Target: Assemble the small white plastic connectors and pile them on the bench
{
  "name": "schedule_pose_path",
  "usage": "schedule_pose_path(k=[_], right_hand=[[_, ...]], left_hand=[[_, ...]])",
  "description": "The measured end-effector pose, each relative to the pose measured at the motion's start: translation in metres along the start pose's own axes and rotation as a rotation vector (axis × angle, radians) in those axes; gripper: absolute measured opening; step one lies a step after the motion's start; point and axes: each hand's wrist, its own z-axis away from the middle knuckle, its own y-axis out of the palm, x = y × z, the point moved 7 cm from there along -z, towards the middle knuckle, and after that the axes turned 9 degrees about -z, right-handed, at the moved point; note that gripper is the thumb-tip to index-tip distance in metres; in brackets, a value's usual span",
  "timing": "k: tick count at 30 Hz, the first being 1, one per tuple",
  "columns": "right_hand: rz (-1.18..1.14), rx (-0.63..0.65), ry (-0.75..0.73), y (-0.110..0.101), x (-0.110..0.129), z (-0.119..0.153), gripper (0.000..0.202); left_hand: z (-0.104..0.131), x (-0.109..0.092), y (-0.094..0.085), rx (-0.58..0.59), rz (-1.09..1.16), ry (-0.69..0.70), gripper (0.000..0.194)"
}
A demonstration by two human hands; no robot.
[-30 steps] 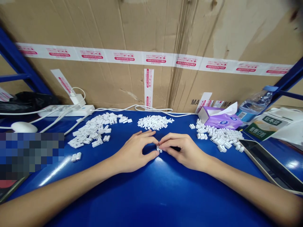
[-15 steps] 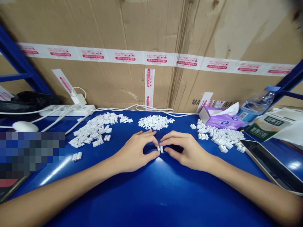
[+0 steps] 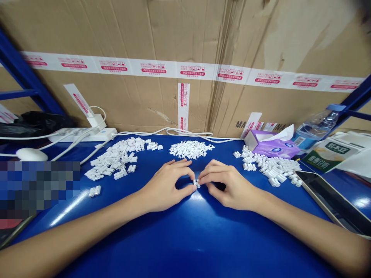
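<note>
A small white plastic piece [image 3: 195, 182], shaped like a terminal block or clip, stands on the blue table between my two hands. My left hand [image 3: 166, 187] pinches its left side between thumb and forefinger, the other fingers stretched out behind. From the right, my right hand [image 3: 230, 185] presses its bent fingertips against the same piece, the thumb tucked partly below them. Detail of the piece is too small to make out. Just beyond the hands lies a heap of tiny white parts [image 3: 189, 149].
Flat white plastic parts [image 3: 116, 156] are heaped at left, with a pair [image 3: 94, 191] lying apart. Chunkier white pieces [image 3: 274, 168] spread at right, beside a purple tissue pack [image 3: 272, 146], a bottle [image 3: 314, 127] and a phone [image 3: 333, 200]. A power strip [image 3: 84, 135] and cables run behind.
My right fingers have drawn together and bent, now touching the piece's right side. My left hand keeps its pinch, almost unmoved.
</note>
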Motion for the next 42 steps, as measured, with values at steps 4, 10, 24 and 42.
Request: schedule_pose_path(k=[4,10,24,42], right_hand=[[0.021,0.016,-0.001,0.001,0.003,0.000,0.032],[0.035,0.049,0.049,0.005,-0.001,0.002,0.014],[0.021,0.044,0.026,0.006,-0.003,0.001,0.010],[0.057,0.051,0.122,0.007,-0.008,0.003,0.007]], left_hand=[[-0.001,0.001,0.000,-0.006,0.001,-0.007,0.016],[0.000,0.001,0.000,-0.012,0.012,-0.018,0.015],[0.001,0.002,0.001,-0.020,0.021,-0.006,0.014],[-0.001,-0.001,-0.002,-0.009,0.010,-0.031,0.015]])
